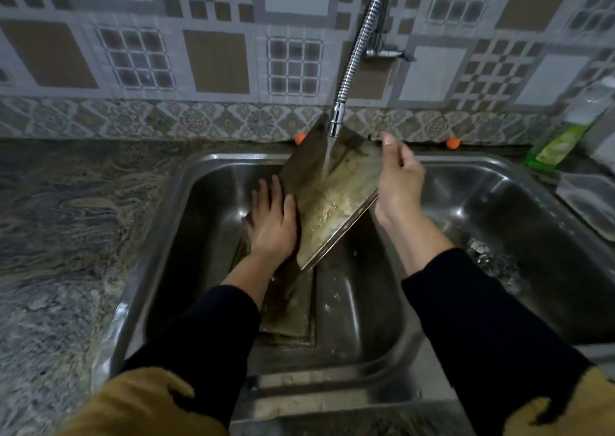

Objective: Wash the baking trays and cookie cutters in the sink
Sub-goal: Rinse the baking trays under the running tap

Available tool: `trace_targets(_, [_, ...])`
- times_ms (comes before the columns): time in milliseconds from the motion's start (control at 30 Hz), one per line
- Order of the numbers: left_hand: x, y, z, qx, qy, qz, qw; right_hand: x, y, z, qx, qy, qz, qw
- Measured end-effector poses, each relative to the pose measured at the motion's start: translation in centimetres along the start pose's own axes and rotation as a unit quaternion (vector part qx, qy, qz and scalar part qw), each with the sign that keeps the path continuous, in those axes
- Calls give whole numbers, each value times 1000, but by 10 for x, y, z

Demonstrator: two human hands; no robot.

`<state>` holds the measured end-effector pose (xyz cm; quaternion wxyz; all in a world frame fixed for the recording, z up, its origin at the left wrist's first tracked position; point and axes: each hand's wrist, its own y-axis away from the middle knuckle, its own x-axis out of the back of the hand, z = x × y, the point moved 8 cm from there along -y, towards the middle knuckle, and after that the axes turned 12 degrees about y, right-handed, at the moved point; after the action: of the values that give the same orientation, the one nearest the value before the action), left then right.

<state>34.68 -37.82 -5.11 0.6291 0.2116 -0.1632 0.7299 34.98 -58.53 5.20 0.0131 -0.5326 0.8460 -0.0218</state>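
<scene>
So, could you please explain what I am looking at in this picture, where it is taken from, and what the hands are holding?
This is one wide-angle picture from a camera worn on a person's head, looking down at their own hands; no robot is involved. They stand at a steel double sink. The left hand and right hand grip opposite edges of a dirty baking tray, tilted under running water from the flexible tap. More trays lie in the left basin beneath it. The right basin holds some small shiny items, too unclear to name. A green bottle stands on the counter at the right.
</scene>
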Motion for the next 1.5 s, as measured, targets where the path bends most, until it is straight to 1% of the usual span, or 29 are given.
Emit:
trace_targets(67, [-12,14,-7,-25,7,-33,999,10,-11,-7,3,-21,28,999])
trace_targets(133, [-21,27,0,-79,-2,-58,995,17,-18,-14,12,-18,43,999])
trace_targets(200, [-28,41,17,-154,-49,-80,984,23,-24,-18,16,-17,51,998])
trace_targets(267, [-34,52,35,-221,-128,-97,962,31,-28,-17,10,-15,55,998])
trace_targets(333, [-39,58,48,-263,-194,-95,940,36,-29,-16,2,-5,56,998])
trace_targets(367, [-41,60,54,-279,-211,-91,932,38,-28,-16,-2,-4,59,998])
trace_targets(467, [-43,64,73,-311,-236,-83,917,48,-29,-29,3,-20,70,997])
trace_targets(567, [-39,65,96,-331,-243,-51,910,61,-36,-49,20,-14,74,997])
trace_targets(633, [-37,66,115,-350,-232,-29,907,69,-41,-63,17,-15,57,998])
trace_targets(700, [-35,67,134,-364,-216,-3,906,73,-49,-76,24,-28,6,999])
trace_targets(767, [-32,68,151,-374,-161,21,913,74,-55,-84,38,-36,-63,997])
trace_targets(800, [-31,69,159,-376,-117,35,918,79,-57,-84,58,-1,-75,996])
trace_targets(833, [-30,70,164,-372,-68,46,925,89,-61,-80,83,82,-57,992])
trace_targets(867, [-31,69,169,-365,-17,55,929,102,-65,-74,101,178,-21,979])
trace_targets(900, [-35,68,172,-357,30,57,932,118,-67,-64,101,258,14,961])
trace_targets(933, [-41,69,176,-348,72,52,933,130,-68,-51,83,304,26,949])
trace_targets(967, [-48,71,180,-334,109,43,935,139,-68,-36,67,319,14,945])
trace_targets(1067, [-78,76,184,-286,204,-8,936,154,-66,-1,32,313,-53,948])
trace_targets(1133, [-98,78,180,-238,236,-32,942,168,-64,13,6,313,-56,948])
trace_targets(1200, [-118,83,173,-197,240,-54,949,182,-64,25,-8,335,-54,941])
trace_targets(1267, [-137,89,164,-179,212,-77,958,193,-64,36,-17,359,-61,931])
trace_targets(1300, [-145,90,160,-178,180,-80,964,199,-66,43,-18,367,-64,928])
trace_targets(1367, [-157,84,146,-159,67,-70,983,210,-73,58,-26,379,-73,922])
trace_targets(1400, [-163,80,134,-118,-8,-74,990,215,-77,67,-32,388,-80,918])
trace_targets(1433, [-169,78,120,-69,-83,-93,990,221,-80,77,-40,400,-88,912])
trace_targets(1467, [-175,78,107,-27,-148,-122,981,227,-83,89,-51,412,-95,905])
trace_targets(1500, [-181,81,95,-5,-207,-148,967,233,-84,101,-61,427,-101,897])
